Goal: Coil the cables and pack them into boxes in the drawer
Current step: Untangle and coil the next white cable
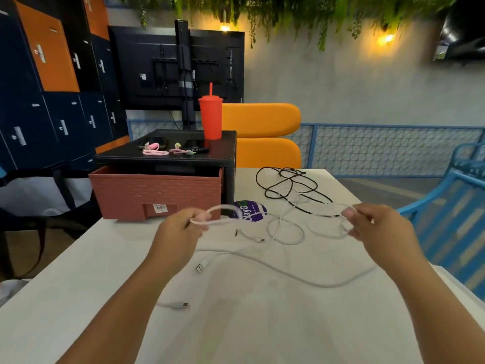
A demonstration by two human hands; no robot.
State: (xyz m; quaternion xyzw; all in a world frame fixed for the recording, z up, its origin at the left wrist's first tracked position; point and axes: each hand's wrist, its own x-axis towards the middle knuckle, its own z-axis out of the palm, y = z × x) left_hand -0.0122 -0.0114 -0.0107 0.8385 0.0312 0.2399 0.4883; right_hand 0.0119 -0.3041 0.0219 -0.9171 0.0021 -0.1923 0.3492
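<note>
Pinching a thin white cable [228, 206], looping slackly, in left grip [181, 227] and right grip [378, 227], just before the drawer [157, 193].

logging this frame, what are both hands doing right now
Left hand: pinches a loop of thin white cable.
Right hand: pinches another white cable loop.

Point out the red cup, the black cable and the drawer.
red cup [210, 119], head view, middle of its body.
black cable [290, 174], head view, its tangled knot.
drawer [157, 193], head view, its front panel.
</note>
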